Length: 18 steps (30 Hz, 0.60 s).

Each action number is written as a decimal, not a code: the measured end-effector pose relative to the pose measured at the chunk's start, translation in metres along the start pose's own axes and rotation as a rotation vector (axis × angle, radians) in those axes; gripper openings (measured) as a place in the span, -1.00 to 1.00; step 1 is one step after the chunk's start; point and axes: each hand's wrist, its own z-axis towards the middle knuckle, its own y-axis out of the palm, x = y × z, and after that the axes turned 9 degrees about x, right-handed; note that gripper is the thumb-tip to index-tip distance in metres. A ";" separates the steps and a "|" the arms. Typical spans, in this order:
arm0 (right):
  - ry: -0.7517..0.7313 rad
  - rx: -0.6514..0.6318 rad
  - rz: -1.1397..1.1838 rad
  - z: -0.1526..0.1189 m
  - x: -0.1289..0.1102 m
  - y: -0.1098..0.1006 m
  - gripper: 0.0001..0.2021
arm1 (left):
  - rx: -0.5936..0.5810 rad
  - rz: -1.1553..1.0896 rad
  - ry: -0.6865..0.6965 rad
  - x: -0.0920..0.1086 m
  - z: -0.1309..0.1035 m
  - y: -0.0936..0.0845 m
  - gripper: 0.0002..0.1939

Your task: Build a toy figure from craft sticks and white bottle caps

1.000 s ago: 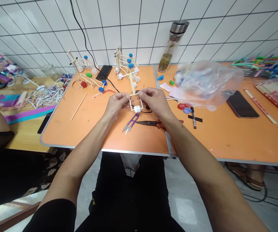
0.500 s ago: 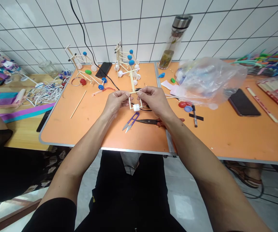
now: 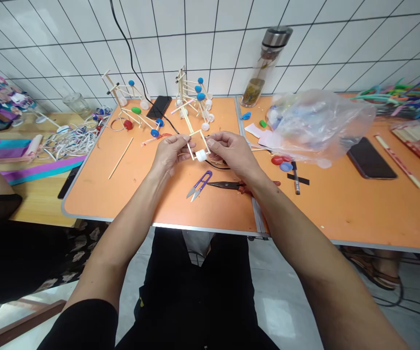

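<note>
Between my hands is a frame of thin wooden sticks (image 3: 191,145) with a white cylindrical piece (image 3: 201,155) at its near end. A longer stick runs from it away from me. My left hand (image 3: 170,153) pinches the frame's left side between thumb and fingers. My right hand (image 3: 230,151) is closed in a pinch at the frame's right side. Just below the hands lie purple-handled thread snips (image 3: 199,185), blades toward me. Dark-jawed pliers (image 3: 228,185) with reddish handles lie beside them, partly under my right wrist.
Two stick models with coloured caps, the left one (image 3: 124,104) and the right one (image 3: 195,92), stand behind. A tall glass bottle (image 3: 264,68), a plastic bag (image 3: 312,124), a phone (image 3: 371,159) and a marker (image 3: 296,178) are at right. A loose stick (image 3: 121,158) lies left.
The stick frame has tilted, its white end shifting slightly left and up and its far right corner rising. Both hands keep about the same place. The view has shifted slightly.
</note>
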 end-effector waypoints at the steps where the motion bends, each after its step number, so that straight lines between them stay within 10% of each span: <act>1: 0.006 -0.011 -0.001 0.000 0.000 0.000 -0.52 | 0.014 -0.018 -0.010 0.001 0.001 -0.001 -0.78; 18: 0.027 0.003 -0.043 -0.004 -0.006 0.007 -0.63 | 0.054 -0.051 0.002 0.003 0.000 0.000 -0.72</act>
